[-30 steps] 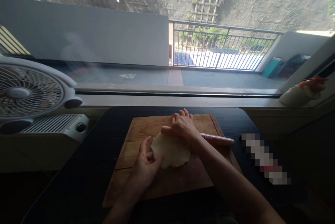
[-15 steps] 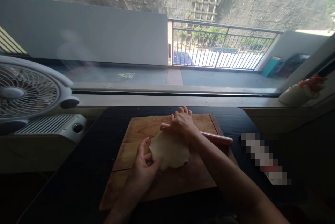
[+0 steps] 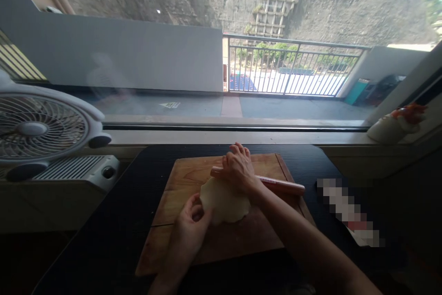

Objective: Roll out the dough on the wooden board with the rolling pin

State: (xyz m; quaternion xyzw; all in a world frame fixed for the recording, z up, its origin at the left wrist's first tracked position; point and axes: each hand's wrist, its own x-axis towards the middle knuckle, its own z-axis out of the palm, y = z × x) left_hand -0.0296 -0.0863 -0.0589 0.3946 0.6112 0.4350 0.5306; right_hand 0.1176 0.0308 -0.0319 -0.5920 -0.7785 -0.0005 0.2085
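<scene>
A thin, roughly round sheet of dough (image 3: 224, 200) lies on a wooden cutting board (image 3: 255, 235). My left hand (image 3: 191, 221) pinches the dough's left edge between thumb and fingers. Across the far edge of the dough rests a reddish-brown rolling pin (image 3: 283, 186), slanting down to the right. The palm of my right hand (image 3: 238, 166) lies on top of the pin near its left end, with the fingers stretched out past it. That hand and forearm hide part of the pin and of the dough's right side.
The board sits on a black table (image 3: 113, 235) against a window sill (image 3: 165, 137). On the left, a white fan (image 3: 34, 127) stands by a grey-white ribbed unit (image 3: 83, 170). A blurred-out item (image 3: 348, 212) lies at the table's right. A pale pot-like ornament (image 3: 388, 129) occupies the sill's right end.
My right hand and the rolling pin have shifted slightly left over the dough. My left fingers have drawn in closer on the dough's edge. The whole view has tilted a little.
</scene>
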